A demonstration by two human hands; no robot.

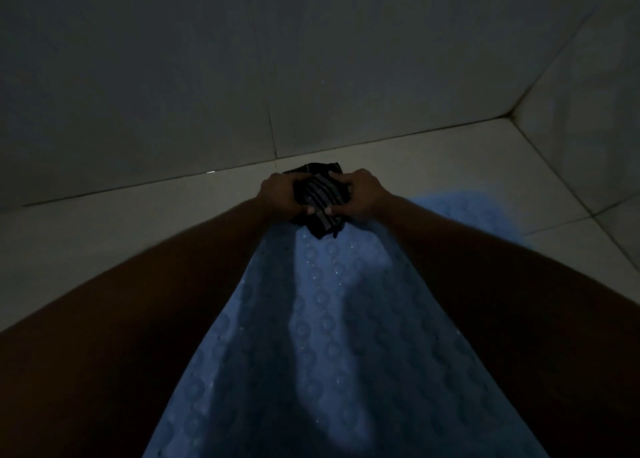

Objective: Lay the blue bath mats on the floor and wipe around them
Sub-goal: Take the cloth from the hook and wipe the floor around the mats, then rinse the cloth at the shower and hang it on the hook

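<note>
A blue bath mat (pixel 332 336) with a pattern of raised rings lies flat on the pale tiled floor (pixel 121 225), stretching from the bottom of the view up to the middle. Above its far end, both hands grip a dark striped cloth (pixel 320 199) bunched between them. My left hand (pixel 280 196) holds the cloth's left side and my right hand (pixel 358 194) holds its right side. The cloth hangs just above or against the mat's far edge; contact is hard to tell in the dim light. Both forearms cover the mat's side edges.
A tiled wall (pixel 173 76) rises just beyond the hands. A second wall (pixel 588 111) meets it at a corner (pixel 510 114) at the far right. Bare floor tiles lie left and right of the mat. The room is dim.
</note>
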